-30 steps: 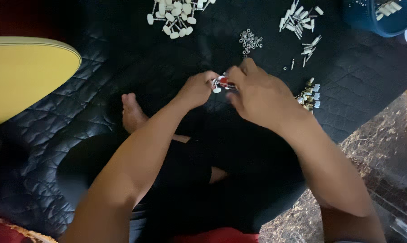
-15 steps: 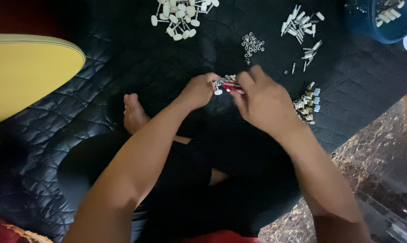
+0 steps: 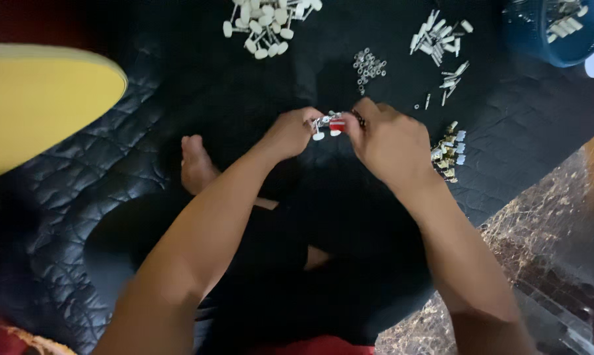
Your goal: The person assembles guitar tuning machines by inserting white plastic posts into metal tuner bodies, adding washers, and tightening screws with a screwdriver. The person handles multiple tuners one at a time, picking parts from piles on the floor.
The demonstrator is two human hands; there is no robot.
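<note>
While the black quilted mat [image 3: 113,171] spreads wide, heaps of small white parts [image 3: 267,26] lie along its far edge. Left hand [image 3: 290,135] and right hand [image 3: 389,141] meet mid-mat, both pinched on a tiny red-and-white assembly [image 3: 328,123]. Looks light, rigid, fiddly — best gripped by fingertips at its ends.

**Dim scene, bright patches, soft focus**

You work in low light: the black quilted mat [image 3: 113,171] swallows detail and only its creases catch a dull sheen. The yellow surface [image 3: 40,98] at left glows brightest, its edge blurred. Your forearms cast a dark shadow over your lap. The small white parts [image 3: 267,26] near the top look soft and slightly overexposed. The corners darken.
</note>
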